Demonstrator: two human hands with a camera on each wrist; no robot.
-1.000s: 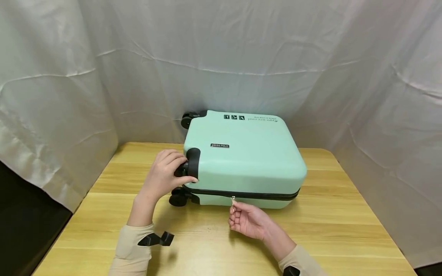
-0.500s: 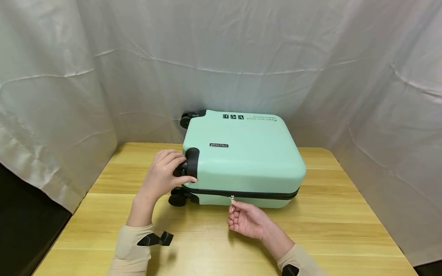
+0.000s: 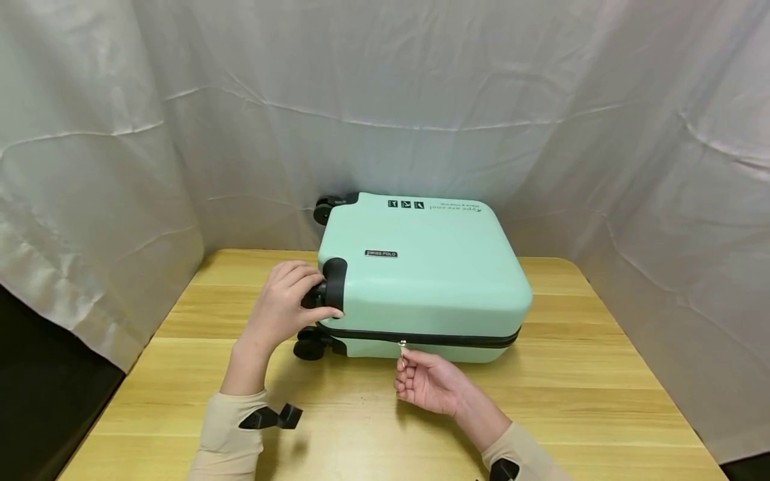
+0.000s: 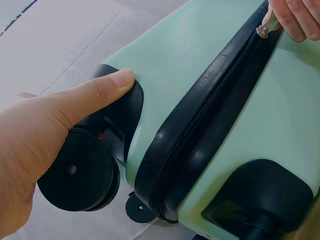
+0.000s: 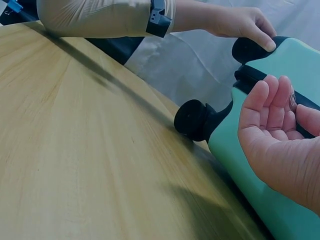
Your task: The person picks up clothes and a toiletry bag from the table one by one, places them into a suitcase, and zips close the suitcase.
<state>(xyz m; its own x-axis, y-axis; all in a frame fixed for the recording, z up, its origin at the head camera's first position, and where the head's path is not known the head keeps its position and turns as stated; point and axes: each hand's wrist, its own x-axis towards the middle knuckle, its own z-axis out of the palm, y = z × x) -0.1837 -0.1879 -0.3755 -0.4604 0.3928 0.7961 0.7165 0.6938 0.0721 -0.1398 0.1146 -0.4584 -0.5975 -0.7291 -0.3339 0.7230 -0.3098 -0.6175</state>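
Note:
A mint-green hard-shell suitcase (image 3: 439, 260) lies flat on the wooden table, its black wheels toward the left. My left hand (image 3: 284, 299) grips the upper front wheel (image 4: 75, 167), the thumb pressed on the black corner guard (image 4: 131, 107). Between the thumb and curled fingers of my right hand (image 3: 433, 384) is the metal zipper pull (image 4: 270, 22), at the middle of the suitcase's front side. The zipper (image 4: 200, 112) runs along a black band around the case. In the right wrist view, the right hand's fingers mostly cover the pull.
Below the gripped wheel, a second front wheel (image 3: 310, 343) sits near the tabletop (image 3: 601, 401). Another wheel (image 3: 325, 210) sticks out at the back left. A pale curtain (image 3: 385, 100) hangs close behind the suitcase and on both sides.
My right hand has shifted very slightly left along the front side with the zipper pull. The left hand keeps its grip on the wheel, and the suitcase lies almost the same.

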